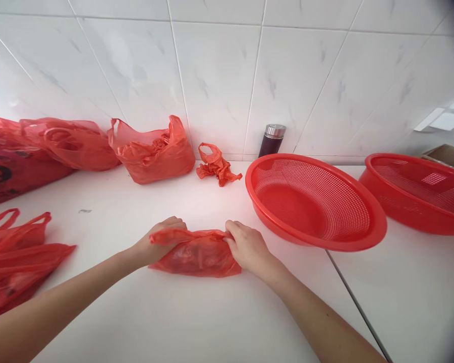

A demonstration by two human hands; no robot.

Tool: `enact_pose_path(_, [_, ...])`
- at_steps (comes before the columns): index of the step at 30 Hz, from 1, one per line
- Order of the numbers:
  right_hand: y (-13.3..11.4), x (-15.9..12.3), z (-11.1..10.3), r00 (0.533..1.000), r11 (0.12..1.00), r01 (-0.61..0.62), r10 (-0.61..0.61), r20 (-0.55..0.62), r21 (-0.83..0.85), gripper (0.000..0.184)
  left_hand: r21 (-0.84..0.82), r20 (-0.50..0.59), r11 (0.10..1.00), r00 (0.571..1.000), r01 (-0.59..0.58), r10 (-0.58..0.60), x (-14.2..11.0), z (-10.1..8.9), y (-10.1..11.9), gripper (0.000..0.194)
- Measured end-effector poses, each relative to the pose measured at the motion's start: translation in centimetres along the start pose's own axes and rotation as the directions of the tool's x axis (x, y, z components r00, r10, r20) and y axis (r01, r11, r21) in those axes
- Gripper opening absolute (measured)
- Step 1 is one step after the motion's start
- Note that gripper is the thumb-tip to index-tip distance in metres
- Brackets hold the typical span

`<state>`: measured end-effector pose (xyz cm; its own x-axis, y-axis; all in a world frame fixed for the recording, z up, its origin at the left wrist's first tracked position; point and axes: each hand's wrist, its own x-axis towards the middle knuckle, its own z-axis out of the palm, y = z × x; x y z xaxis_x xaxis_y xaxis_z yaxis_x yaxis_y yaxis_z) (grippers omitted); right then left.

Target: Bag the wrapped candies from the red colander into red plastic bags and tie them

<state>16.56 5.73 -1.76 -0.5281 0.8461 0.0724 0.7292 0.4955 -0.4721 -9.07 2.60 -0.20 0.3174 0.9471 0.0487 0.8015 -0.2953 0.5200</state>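
Note:
A red plastic bag (pixel 199 259) with something dark inside lies on the white table in front of me; what it contains is blurred through the film. My left hand (pixel 162 242) grips the bag's upper left edge, its fingers partly covered by a fold of the plastic. On the other side, my right hand (pixel 247 244) pinches the upper right corner between thumb and fingers. Between both hands the bag's top edge is gathered and stretched.
Along the tiled wall stand a red bag stuffed with plastic (pixel 151 156), a crumpled red bag (pixel 217 169) and a dark flask (pixel 271 141). Red baskets, one nearer (pixel 314 201) and one farther (pixel 412 201), sit at right. More red bags (pixel 18 262) lie at left.

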Motion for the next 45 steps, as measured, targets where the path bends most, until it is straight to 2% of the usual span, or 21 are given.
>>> enact_pose_path(3, [0.1,-0.1,-0.2,1.000,0.998,-0.019,0.018,0.025,0.051,0.010,-0.049,0.078,0.999,0.997,-0.004,0.008,-0.3,0.0,-0.7,0.010])
enact_pose_path(5, [-0.2,-0.2,-0.2,1.000,0.993,-0.026,0.024,0.018,0.112,0.003,-0.100,0.082,0.991,0.994,0.085,-0.077,-0.6,0.3,-0.5,0.021])
enact_pose_path(8, [-0.8,-0.5,0.2,0.999,0.986,0.015,-0.010,-0.032,0.165,0.038,-0.141,0.063,0.975,0.984,0.175,-0.167,-0.8,0.9,0.3,0.041])
enact_pose_path(10, [-1.1,-0.7,0.9,0.997,0.987,0.072,-0.069,-0.028,0.140,0.053,-0.117,0.054,0.987,0.993,0.114,-0.108,-0.8,1.3,0.9,0.038])
enact_pose_path(13, [-1.3,-0.7,2.3,0.994,0.993,0.109,-0.109,0.002,0.046,0.041,-0.072,0.069,0.997,0.998,0.020,-0.015,-0.6,1.8,1.3,0.036])
enact_pose_path(17, [-1.0,-0.1,3.7,0.996,0.995,0.081,-0.083,-0.022,-0.058,0.022,-0.015,0.075,0.999,0.996,-0.035,0.036,-0.1,2.3,0.8,0.023])
enact_pose_path(25, [-0.6,1.1,4.5,0.997,0.992,0.076,-0.078,-0.017,-0.103,0.020,0.011,0.108,0.998,0.993,0.056,-0.056,0.8,3.8,-0.5,0.006])
enact_pose_path(30, [-0.5,1.4,4.5,0.997,0.995,0.071,-0.071,0.003,-0.070,0.019,-0.042,0.147,0.990,0.981,0.134,-0.127,1.3,3.0,0.4,0.014])
enact_pose_path(33, [-0.4,1.2,4.3,0.999,0.998,0.054,-0.054,0.007,-0.032,0.021,-0.120,0.118,0.982,0.984,0.149,-0.135,1.1,2.2,1.5,0.038])
enact_pose_path(36, [-0.7,0.7,3.7,1.000,0.999,0.020,-0.021,0.013,0.034,0.020,-0.298,0.107,0.941,0.985,0.159,-0.133,0.9,1.5,2.6,0.044])
enact_pose_path(38, [-0.9,0.2,3.0,1.000,0.989,-0.007,0.005,0.013,0.147,0.019,-0.432,0.116,0.869,0.970,0.243,-0.214,0.9,1.3,2.9,0.042])
enact_pose_path(41, [-1.4,-0.7,1.7,0.998,0.949,-0.045,0.053,-0.015,0.312,0.031,-0.505,0.136,0.782,0.928,0.366,-0.347,0.8,0.7,2.5,0.046])
enact_pose_path(45, [-1.9,-1.3,0.8,0.993,0.938,-0.068,0.095,-0.064,0.339,0.038,-0.487,0.118,0.788,0.922,0.378,-0.369,-0.1,-0.6,0.9,0.047])
